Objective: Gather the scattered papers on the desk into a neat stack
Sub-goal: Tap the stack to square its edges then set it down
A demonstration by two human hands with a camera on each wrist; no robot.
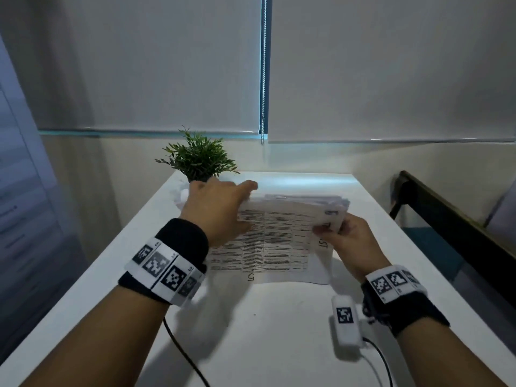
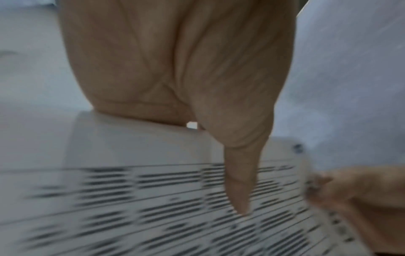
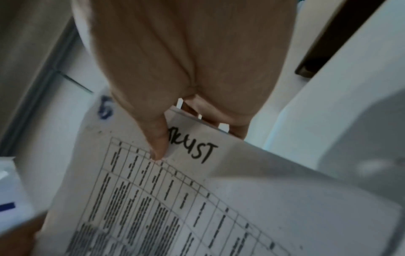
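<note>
Papers [image 1: 279, 236] gathered mid-desk [image 1: 279, 331], far edge lifted. Left hand [image 1: 217, 208] grips left edge, thumb on top; right hand [image 1: 346, 236] pinches right corner, thumb over print, fingers beneath.

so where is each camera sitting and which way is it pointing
Head: worn on the head, looking forward and down at the desk, both forearms, left hand and right hand holding the papers.
Left wrist: looks along the left palm; thumb on the printed sheet.
Right wrist: looks along the right palm; thumb pinching the sheet's corner.
Shared: all three show the same table-printed sheet.
</note>
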